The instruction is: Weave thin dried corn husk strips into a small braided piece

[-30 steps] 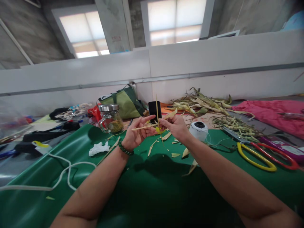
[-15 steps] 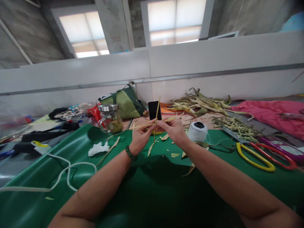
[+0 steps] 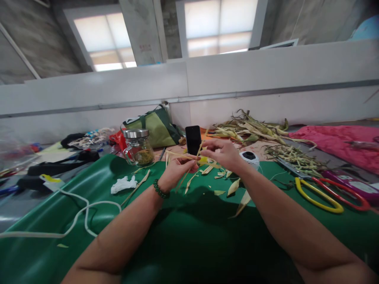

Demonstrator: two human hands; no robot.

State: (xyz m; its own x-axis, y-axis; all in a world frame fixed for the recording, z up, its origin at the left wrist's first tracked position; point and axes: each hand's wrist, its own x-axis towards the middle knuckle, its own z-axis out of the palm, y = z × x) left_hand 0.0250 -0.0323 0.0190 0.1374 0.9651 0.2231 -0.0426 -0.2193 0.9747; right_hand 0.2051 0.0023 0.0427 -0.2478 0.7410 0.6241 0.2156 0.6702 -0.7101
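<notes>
My left hand [image 3: 175,170], with a green bead bracelet [image 3: 160,189] at the wrist, pinches thin pale-yellow corn husk strips [image 3: 182,156] where they cross. One strip end points left and another hangs down below the fingers. My right hand [image 3: 226,154] is just to the right and slightly higher, its thumb and fingertips closed on the strip that rises from the crossing. Both hands are held above the green mat [image 3: 189,244]. Behind them a black phone [image 3: 193,139] stands upright. Loose husk pieces [image 3: 233,187] lie beneath and beside the right hand.
A white thread spool [image 3: 250,158] stands right of the right hand. Scissors [image 3: 319,201] with yellow and red handles lie further right, near cut husk bits [image 3: 296,158] and a husk pile [image 3: 251,128]. On the left are a glass jar mug [image 3: 138,148], crumpled white tissue [image 3: 124,184] and white cord [image 3: 74,219].
My right hand has shifted right and slightly up, away from the left fingers. The upright strip now leans right, and more of the phone shows. My left hand stays nearly in place.
</notes>
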